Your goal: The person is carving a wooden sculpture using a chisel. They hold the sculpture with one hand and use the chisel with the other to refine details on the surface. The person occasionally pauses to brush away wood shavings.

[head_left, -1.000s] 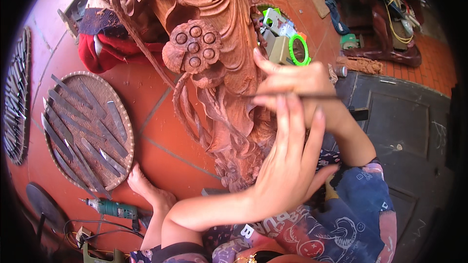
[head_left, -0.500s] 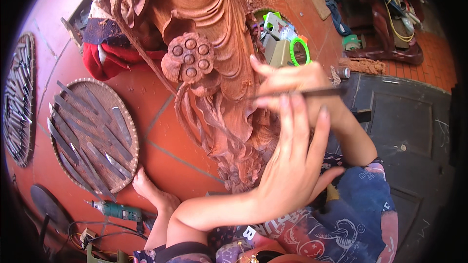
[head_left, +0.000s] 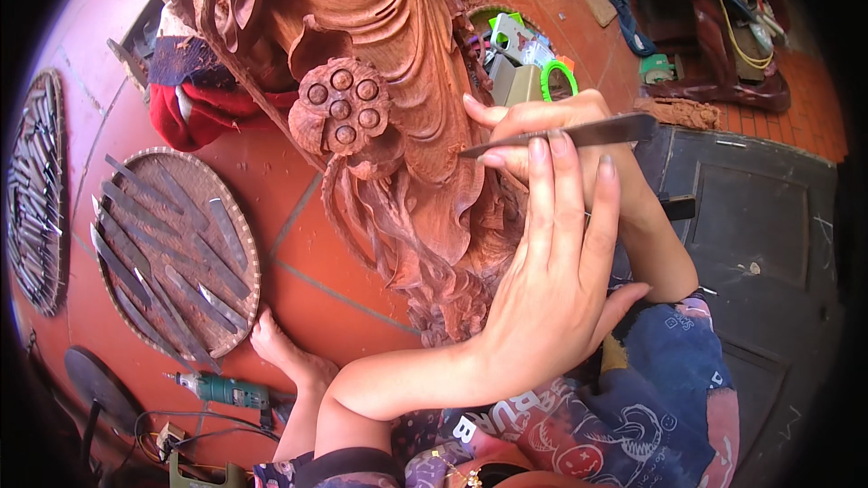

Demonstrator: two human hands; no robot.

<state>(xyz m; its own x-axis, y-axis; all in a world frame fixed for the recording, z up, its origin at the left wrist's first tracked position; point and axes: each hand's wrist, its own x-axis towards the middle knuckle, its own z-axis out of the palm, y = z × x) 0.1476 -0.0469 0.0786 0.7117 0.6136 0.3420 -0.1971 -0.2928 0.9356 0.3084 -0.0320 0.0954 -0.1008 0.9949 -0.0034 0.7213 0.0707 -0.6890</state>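
Right hand [head_left: 551,122] grips a chisel [head_left: 579,134] against the carving [head_left: 389,81] — left hand [head_left: 561,280], open, steadies its blade beside it.

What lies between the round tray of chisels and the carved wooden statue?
In the head view, only bare red floor tile lies between the round tray and the carved wooden statue; a bare foot rests just below that stretch.

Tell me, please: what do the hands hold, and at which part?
A flat metal chisel. The right hand holds its middle; the left hand lays fingertips on the blade.
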